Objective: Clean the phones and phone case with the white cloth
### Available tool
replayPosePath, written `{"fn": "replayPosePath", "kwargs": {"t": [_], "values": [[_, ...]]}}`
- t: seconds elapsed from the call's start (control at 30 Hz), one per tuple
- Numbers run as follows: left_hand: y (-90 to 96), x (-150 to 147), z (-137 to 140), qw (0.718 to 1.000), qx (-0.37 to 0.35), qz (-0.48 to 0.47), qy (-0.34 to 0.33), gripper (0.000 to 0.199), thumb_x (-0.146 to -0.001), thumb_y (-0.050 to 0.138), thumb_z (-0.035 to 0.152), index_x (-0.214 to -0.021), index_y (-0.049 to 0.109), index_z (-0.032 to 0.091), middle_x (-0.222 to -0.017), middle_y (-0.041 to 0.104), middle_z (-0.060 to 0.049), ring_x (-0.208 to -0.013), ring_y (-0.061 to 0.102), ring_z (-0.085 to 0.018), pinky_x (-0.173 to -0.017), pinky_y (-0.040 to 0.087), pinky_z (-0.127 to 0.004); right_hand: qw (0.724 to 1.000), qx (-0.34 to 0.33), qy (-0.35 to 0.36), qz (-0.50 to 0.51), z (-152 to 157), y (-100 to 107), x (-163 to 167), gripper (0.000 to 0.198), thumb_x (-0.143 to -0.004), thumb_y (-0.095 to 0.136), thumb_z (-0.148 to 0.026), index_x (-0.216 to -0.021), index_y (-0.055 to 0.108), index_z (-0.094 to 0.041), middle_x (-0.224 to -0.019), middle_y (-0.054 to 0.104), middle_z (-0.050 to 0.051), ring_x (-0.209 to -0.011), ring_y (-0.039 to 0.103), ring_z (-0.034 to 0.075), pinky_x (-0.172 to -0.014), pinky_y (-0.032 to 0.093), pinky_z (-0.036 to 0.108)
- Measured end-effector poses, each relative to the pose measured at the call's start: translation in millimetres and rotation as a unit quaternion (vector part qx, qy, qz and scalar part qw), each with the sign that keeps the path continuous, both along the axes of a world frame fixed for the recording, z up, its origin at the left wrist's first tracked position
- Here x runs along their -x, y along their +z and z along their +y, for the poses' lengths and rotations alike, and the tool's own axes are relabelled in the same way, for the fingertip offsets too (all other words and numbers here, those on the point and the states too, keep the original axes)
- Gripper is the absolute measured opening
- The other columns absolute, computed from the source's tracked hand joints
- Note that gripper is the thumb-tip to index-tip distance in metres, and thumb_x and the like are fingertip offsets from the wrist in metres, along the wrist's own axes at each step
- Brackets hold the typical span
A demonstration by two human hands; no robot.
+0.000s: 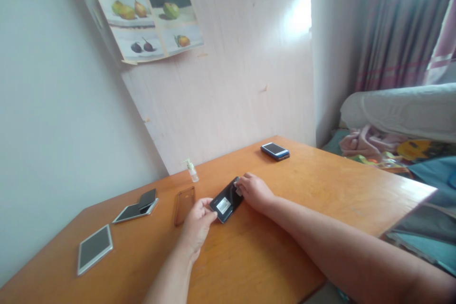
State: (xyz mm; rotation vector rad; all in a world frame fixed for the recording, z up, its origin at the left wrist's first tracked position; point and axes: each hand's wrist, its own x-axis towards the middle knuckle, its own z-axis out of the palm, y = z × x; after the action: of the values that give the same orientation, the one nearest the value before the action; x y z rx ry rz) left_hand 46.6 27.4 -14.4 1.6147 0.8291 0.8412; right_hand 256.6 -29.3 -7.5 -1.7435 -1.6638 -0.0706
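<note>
A black smartphone [228,202] with a white label on its back is held just over the table, back side up and slanted. My left hand [198,222] pinches its near end between thumb and fingers. At the far end my right hand [255,191] has its fingers closed on a small whitish wipe [238,189], pressed against the phone's back; most of the wipe is hidden under the fingers. A clear brownish phone case [184,204] lies flat just left of the phone, partly behind my left hand.
On the wooden table [338,190] stands a clear pump bottle [192,171] by the wall. To the left lie a white tablet [94,249] and another tablet [127,213] with a dark phone [147,198] on it. Stacked phones [275,150] rest at the back right.
</note>
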Motion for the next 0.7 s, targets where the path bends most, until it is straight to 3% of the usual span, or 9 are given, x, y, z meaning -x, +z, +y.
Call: {"fn": "replayPosePath", "kwargs": {"t": [0.2, 0.4, 0.47, 0.6, 0.7], "values": [[0.8, -2, 0, 1.0, 0.013, -0.007, -0.01, 0.034, -0.07, 0.068, 0.027, -0.101, 0.059, 0.018, -0.077, 0.066, 0.0, -0.079, 0.06, -0.017, -0.079, 0.04, -0.027, 0.978, -0.026, 0.179, -0.099, -18, 6, 27, 0.022, -0.092, 0.048, -0.024, -0.103, 0.068, -0.022, -0.105, 0.067, 0.006, -0.098, 0.057, 0.019, -0.09, 0.04, 0.03], [-3.1, 1, 3, 1.0, -0.003, 0.006, 0.001, 0.034, -0.069, 0.066, 0.024, -0.102, 0.06, 0.018, -0.074, 0.065, 0.002, -0.075, 0.06, -0.017, -0.078, 0.039, -0.027, 0.994, 0.037, 0.022, -0.105, -17, 13, 14, 0.027, -0.096, 0.041, -0.028, -0.111, 0.062, -0.021, -0.117, 0.064, 0.011, -0.116, 0.051, 0.025, -0.091, 0.039, 0.038], [-3.6, 0, 3, 1.0, -0.001, 0.001, -0.002, 0.033, -0.069, 0.066, 0.024, -0.102, 0.06, 0.018, -0.074, 0.064, 0.002, -0.077, 0.06, -0.017, -0.079, 0.04, -0.027, 0.992, 0.045, 0.031, -0.117, -19, 12, 17, 0.028, -0.096, 0.041, -0.029, -0.114, 0.06, -0.019, -0.12, 0.062, 0.012, -0.122, 0.049, 0.026, -0.093, 0.04, 0.039], [-3.3, 0, 3, 1.0, 0.011, -0.012, -0.008, 0.031, -0.07, 0.066, 0.024, -0.101, 0.059, 0.018, -0.076, 0.066, 0.001, -0.08, 0.061, -0.017, -0.08, 0.041, -0.027, 0.977, 0.015, 0.141, -0.159, -24, 7, 31, 0.036, -0.098, 0.04, -0.034, -0.128, 0.053, -0.02, -0.135, 0.054, 0.013, -0.133, 0.042, 0.026, -0.108, 0.03, 0.044], [-3.3, 0, 3, 1.0, 0.003, -0.007, -0.002, 0.032, -0.07, 0.066, 0.025, -0.101, 0.06, 0.018, -0.075, 0.066, 0.001, -0.079, 0.062, -0.018, -0.08, 0.041, -0.028, 0.984, 0.033, 0.112, -0.135, -20, 5, 27, 0.04, -0.098, 0.039, -0.035, -0.135, 0.048, -0.023, -0.142, 0.049, 0.012, -0.137, 0.037, 0.027, -0.112, 0.021, 0.052]]}}
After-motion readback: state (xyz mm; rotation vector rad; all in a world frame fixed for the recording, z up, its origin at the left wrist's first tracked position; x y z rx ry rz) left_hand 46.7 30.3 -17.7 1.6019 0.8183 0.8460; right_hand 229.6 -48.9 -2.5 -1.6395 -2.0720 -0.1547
